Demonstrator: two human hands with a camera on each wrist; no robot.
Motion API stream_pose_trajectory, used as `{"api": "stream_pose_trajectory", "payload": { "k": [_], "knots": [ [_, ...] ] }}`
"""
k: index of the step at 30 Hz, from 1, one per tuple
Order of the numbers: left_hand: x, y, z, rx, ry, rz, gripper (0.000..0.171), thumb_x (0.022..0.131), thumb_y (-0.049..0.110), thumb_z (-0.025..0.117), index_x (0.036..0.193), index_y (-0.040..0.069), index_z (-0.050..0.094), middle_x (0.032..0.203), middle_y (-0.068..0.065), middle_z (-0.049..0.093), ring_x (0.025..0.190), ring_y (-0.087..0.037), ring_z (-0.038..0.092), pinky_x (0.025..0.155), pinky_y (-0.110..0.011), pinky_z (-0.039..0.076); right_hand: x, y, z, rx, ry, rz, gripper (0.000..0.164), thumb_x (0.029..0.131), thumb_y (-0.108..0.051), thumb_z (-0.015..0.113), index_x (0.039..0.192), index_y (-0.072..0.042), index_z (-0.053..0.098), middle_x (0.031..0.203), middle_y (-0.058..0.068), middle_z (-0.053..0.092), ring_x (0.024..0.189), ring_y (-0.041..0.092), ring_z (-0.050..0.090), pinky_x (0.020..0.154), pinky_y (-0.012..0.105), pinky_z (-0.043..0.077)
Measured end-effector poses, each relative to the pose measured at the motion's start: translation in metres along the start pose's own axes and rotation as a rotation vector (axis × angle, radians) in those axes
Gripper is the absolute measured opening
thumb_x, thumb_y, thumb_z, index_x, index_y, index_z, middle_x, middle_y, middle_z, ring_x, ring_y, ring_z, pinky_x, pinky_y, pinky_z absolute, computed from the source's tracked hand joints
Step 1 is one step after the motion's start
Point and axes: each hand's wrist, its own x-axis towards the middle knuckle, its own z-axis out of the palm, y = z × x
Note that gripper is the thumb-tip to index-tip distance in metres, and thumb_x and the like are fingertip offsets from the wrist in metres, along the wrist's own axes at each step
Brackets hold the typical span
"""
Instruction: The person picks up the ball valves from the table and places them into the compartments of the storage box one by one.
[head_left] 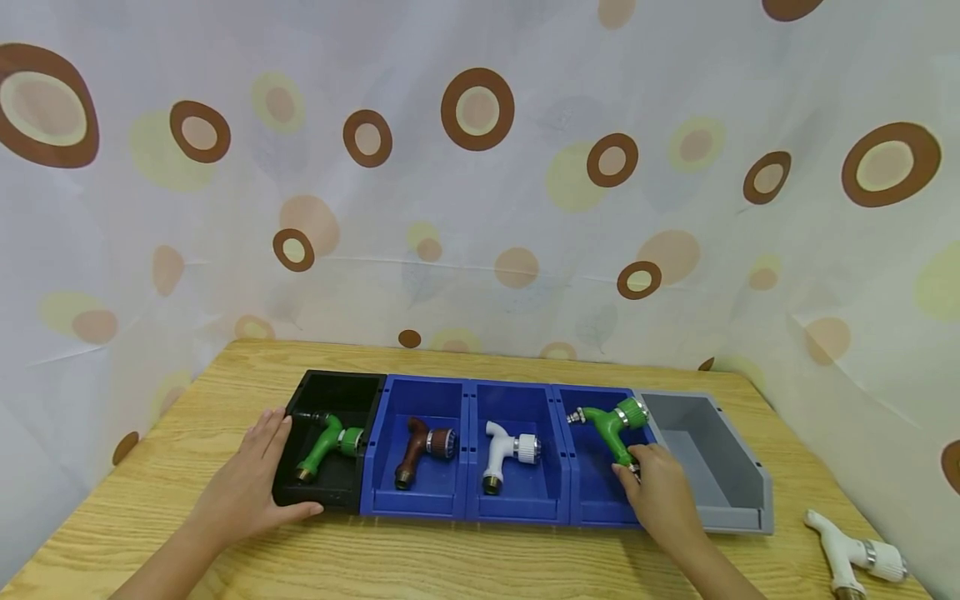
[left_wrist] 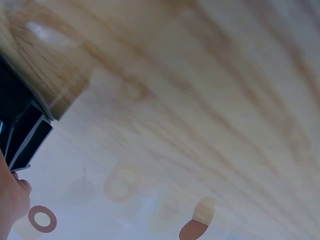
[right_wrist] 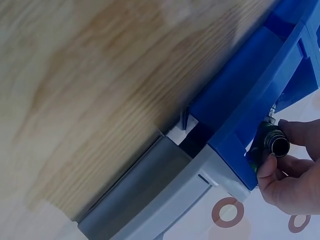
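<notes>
My right hand point(head_left: 663, 493) pinches a green tap point(head_left: 611, 425) by its lower threaded end, over the rightmost blue bin point(head_left: 600, 508). In the right wrist view, the round open end of the tap point(right_wrist: 270, 142) shows between thumb and fingers of the right hand point(right_wrist: 295, 175). The left hand point(head_left: 251, 479) rests against the left side of the black bin point(head_left: 322, 500), thumb at its front edge. Another green tap point(head_left: 326, 446) lies in that bin. A brown tap point(head_left: 415, 454) and a white tap point(head_left: 502, 450) lie in the two other blue bins.
A grey bin point(head_left: 731, 518) adjoins the blue bins on the right, completing one row on the wooden table point(head_left: 420, 558). Another white tap point(head_left: 847, 550) lies on the table at the far right. A patterned curtain point(head_left: 480, 208) hangs behind and beside the table.
</notes>
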Motion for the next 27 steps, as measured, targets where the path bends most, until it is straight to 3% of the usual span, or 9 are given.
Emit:
{"api": "stream_pose_trajectory", "payload": {
  "k": [9,15,21,27],
  "knots": [
    [-0.001,-0.002,0.003,0.002,0.006,0.01,0.114,0.064,0.064,0.07,0.139,-0.012,0.028,0.142,-0.033,0.031,0.144,-0.034,0.011,0.103,-0.007,-0.018,0.003,-0.003,-0.003,-0.016,-0.025,0.007,0.025,0.075,-0.006,0.073,0.089,0.014,0.064,0.073,0.016,0.06,0.064,0.022,0.054,0.054,0.035,0.044],
    [-0.002,-0.003,0.003,0.001,0.01,0.021,0.115,0.065,0.063,0.07,0.14,-0.012,0.025,0.142,-0.034,0.031,0.145,-0.029,0.003,0.104,-0.007,-0.018,0.0,-0.014,0.0,-0.014,-0.046,0.083,0.029,0.076,-0.01,0.073,0.09,0.014,0.065,0.077,0.019,0.063,0.066,0.024,0.057,0.056,0.038,0.047],
    [-0.002,-0.002,0.003,0.002,0.016,0.026,0.115,0.065,0.064,0.07,0.14,-0.012,0.025,0.141,-0.034,0.032,0.145,-0.031,0.006,0.104,-0.007,-0.018,0.0,-0.024,0.006,0.046,-0.084,0.187,0.029,0.079,-0.01,0.071,0.091,0.015,0.062,0.08,0.022,0.062,0.068,0.023,0.055,0.056,0.035,0.047],
    [-0.002,-0.002,0.003,0.008,0.017,0.023,0.115,0.065,0.063,0.07,0.139,-0.012,0.027,0.142,-0.034,0.032,0.144,-0.032,0.008,0.103,-0.007,-0.018,0.001,-0.029,0.01,0.091,-0.055,0.234,0.027,0.078,-0.008,0.071,0.088,0.015,0.062,0.077,0.021,0.061,0.066,0.022,0.055,0.053,0.031,0.044]
  ]
}}
